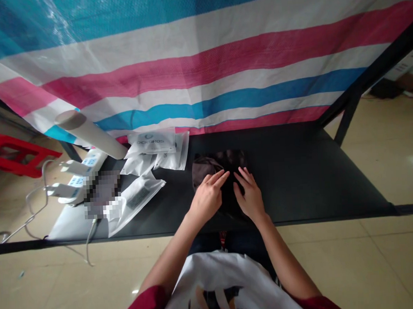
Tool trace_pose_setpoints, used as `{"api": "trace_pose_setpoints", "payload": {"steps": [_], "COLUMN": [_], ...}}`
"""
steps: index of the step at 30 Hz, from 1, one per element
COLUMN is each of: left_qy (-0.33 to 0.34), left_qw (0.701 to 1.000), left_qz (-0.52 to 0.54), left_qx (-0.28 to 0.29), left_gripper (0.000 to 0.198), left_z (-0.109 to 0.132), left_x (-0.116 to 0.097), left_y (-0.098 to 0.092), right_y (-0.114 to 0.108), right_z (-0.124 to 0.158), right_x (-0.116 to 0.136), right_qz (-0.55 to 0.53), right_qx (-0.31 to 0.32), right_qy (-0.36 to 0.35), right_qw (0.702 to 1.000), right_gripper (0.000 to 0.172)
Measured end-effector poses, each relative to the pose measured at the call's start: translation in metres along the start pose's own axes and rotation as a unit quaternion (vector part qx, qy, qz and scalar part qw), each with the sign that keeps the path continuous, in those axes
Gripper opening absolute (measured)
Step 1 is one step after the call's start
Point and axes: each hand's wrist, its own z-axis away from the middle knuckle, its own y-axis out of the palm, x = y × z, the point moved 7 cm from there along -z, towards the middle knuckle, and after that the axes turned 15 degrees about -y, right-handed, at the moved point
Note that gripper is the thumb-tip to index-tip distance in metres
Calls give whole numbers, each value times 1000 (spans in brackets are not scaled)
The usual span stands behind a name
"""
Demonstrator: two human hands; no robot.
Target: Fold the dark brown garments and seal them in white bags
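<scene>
Shirt: a white T-shirt [220, 283] with red sleeves, just behind both hands, at the person's own chest.

Left hand [208, 198]: released, fingers straight, tips resting on the dark cloth [224, 162], nothing gripped.

Right hand [250, 200]: released too, fingers lightly curved, pressing on the same cloth, just beside the left hand.

Cloth: under and ahead of both hands, lying on the black table [315, 181], a soft bunched fold past the left fingertips.

Left of the left hand: a white plastic bag [136, 204], then a white power strip [78, 184] with plugs in it - a blurred patch beside it.

Ahead of the left hand: a pile of white bags [154, 145], a pale cardboard tube [91, 135] leaning near it.

Farthest: a striped tarp [202, 76] hanging behind the table, and a red stool [14, 153] off to the left.
</scene>
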Motion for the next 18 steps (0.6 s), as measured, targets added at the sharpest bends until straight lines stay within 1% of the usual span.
{"api": "trace_pose_setpoints", "payload": {"steps": [2, 3, 4, 6, 8, 10, 11, 12, 14, 15, 16, 18], "left_qy": [52, 73, 87, 88, 50, 8, -4, -9, 6, 17, 26, 36], "left_qw": [997, 994, 992, 992, 996, 998, 999, 999, 998, 996, 994, 991], "left_qz": [13, 24, 36, 61, 72, 61, 48, 32, 1, -12, -21, -29], "left_qx": [62, 80, 88, 71, 26, -6, -6, 7, 56, 82, 103, 126], "left_gripper": [61, 58, 55, 49, 44, 42, 44, 47, 60, 69, 78, 91], "left_z": [-1, 2, 5, 12, 19, 28, 33, 38, 49, 54, 60, 68], "left_x": [-13, -16, -17, -10, 8, 31, 41, 50, 62, 66, 68, 69], "left_y": [17, 20, 18, 5, -14, -24, -23, -19, -3, 6, 13, 20], "right_y": [-13, -19, -25, -34, -41, -43, -43, -42, -41, -40, -40, -39], "right_z": [7, 11, 16, 25, 33, 39, 42, 45, 51, 54, 58, 66], "right_x": [-2, -3, -3, -3, -3, -1, 0, 2, 4, 5, 6, 7], "right_qz": [-4, -7, -10, -14, -15, -14, -11, -8, -1, 0, -1, -6], "right_qx": [-52, -66, -73, -78, -73, -49, -29, -6, 39, 62, 84, 127], "right_qy": [19, 24, 25, 25, 15, -6, -20, -35, -63, -76, -89, -105], "right_qw": [998, 998, 997, 997, 997, 999, 999, 999, 997, 995, 993, 986], "right_gripper": [44, 43, 42, 40, 33, 24, 21, 19, 17, 19, 26, 46]}}
